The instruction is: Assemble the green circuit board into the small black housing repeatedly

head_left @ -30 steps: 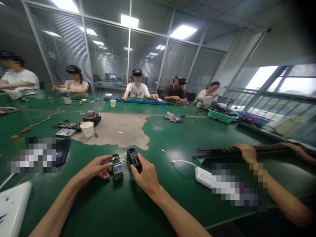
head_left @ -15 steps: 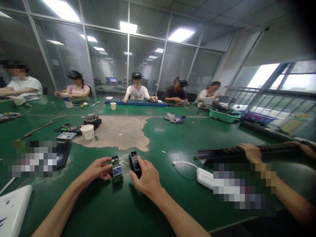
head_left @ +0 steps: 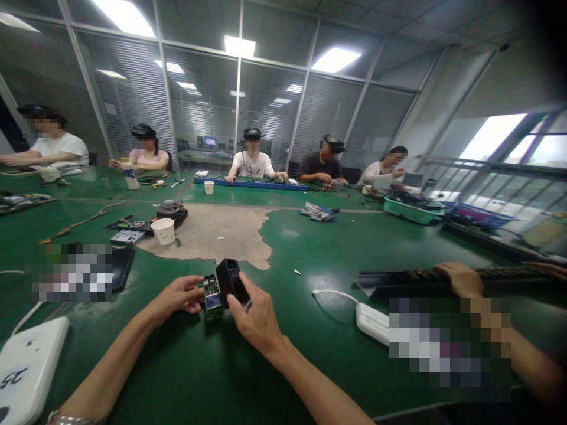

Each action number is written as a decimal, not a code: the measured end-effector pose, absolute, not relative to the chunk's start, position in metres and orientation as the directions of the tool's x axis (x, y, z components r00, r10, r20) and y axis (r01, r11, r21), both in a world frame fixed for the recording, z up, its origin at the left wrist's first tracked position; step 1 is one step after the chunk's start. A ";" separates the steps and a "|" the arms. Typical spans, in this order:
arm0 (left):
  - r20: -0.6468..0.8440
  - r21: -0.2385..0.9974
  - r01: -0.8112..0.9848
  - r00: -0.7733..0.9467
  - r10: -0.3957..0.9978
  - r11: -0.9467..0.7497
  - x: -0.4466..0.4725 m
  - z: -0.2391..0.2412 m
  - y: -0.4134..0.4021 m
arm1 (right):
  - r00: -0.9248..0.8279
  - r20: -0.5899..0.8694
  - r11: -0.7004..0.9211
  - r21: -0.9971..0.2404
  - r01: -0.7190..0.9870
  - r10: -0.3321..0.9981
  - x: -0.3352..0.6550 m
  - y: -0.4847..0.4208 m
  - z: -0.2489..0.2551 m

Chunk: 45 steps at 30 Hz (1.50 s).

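My left hand grips the left edge of a small circuit board assembly, which has a blue-topped block at its near end. Between the thumb and fingers of my right hand is a black plastic casing, tilted and raised off the table. It stands right beside the circuit board and overlaps its right side in view; whether the two touch I cannot tell.
A paper cup and electronic parts stand beyond my left hand. White power banks lie left and right. At right, another person's hand rests on a long black rail. Several people sit across the green table.
The black casing has been lifted and tilted, and my right hand has brought it left against or close to the circuit board. My left hand stays at the board. The view has shifted slightly.
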<state>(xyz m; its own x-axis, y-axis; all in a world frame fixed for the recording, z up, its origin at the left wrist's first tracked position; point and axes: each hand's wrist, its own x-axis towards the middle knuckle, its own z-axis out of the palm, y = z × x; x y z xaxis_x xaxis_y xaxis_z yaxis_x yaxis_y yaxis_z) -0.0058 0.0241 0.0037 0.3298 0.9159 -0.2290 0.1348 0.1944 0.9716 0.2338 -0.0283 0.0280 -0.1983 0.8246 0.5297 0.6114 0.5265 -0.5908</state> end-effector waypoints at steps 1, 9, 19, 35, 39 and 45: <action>-0.227 0.973 0.127 0.343 0.912 0.194 -0.007 0.003 0.025 | -0.216 0.526 0.534 -0.584 0.611 0.823 0.229 -0.030 0.031; -0.217 0.976 0.104 0.377 0.900 0.191 -0.009 0.002 0.025 | -0.275 0.468 0.498 -0.463 0.734 0.840 0.196 -0.029 0.040; -0.240 0.969 0.013 0.303 0.922 0.248 -0.010 -0.001 0.024 | -0.316 0.437 0.517 -0.487 0.704 0.842 0.199 -0.034 0.021; -0.311 0.950 0.116 0.316 0.896 0.289 0.001 0.014 0.015 | -0.310 0.404 0.493 -0.505 0.708 0.861 0.188 -0.030 0.009; -0.318 0.948 0.096 0.324 0.891 0.303 0.001 0.015 0.014 | -0.326 0.399 0.502 -0.507 0.700 0.857 0.186 -0.029 0.008; -0.337 0.939 0.052 0.334 0.880 0.340 -0.002 0.011 0.016 | -0.313 0.422 0.509 -0.517 0.688 0.851 0.186 -0.030 0.014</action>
<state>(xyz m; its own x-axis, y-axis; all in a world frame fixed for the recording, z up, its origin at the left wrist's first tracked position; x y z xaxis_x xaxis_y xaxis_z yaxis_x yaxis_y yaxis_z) -0.0024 0.0159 0.0109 0.3341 0.8802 -0.3370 0.0520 0.3398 0.9391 0.1860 -0.0301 0.0139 -0.3133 0.8509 0.4217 0.6882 0.5094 -0.5165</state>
